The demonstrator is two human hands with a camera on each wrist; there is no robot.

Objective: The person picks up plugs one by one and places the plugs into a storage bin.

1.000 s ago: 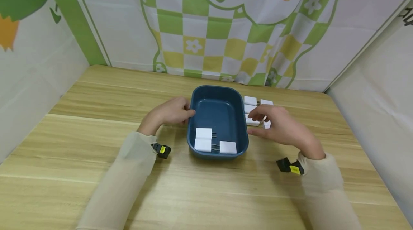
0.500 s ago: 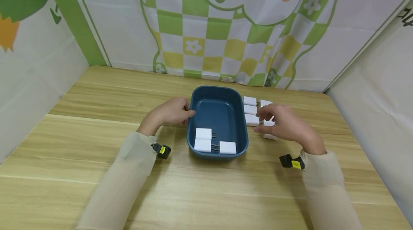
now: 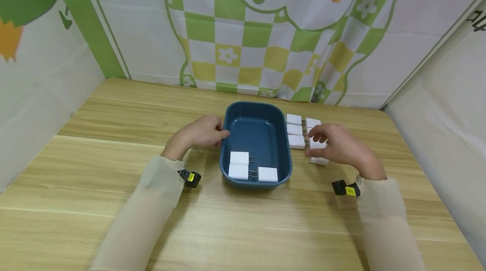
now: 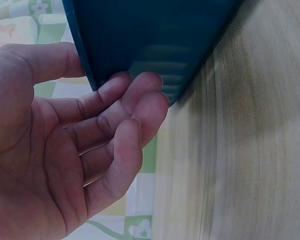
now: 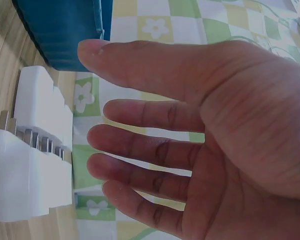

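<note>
White plugs (image 3: 319, 161) | below right grip (image 3: 339, 146), apart | blue tray (image 3: 255, 136) | pinched by left grip (image 3: 201, 131)

Head view looks down from above; 2 closer wrist views share the tub (image 3: 255, 134).

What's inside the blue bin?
At the near end of the blue bin, the head view shows two white plugs on the left and a third plug on the right. Whatever is directly beneath them is covered.

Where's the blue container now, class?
In the head view, the blue container stands on the table between the left hand, at its rim, and white plugs on its right.
</note>
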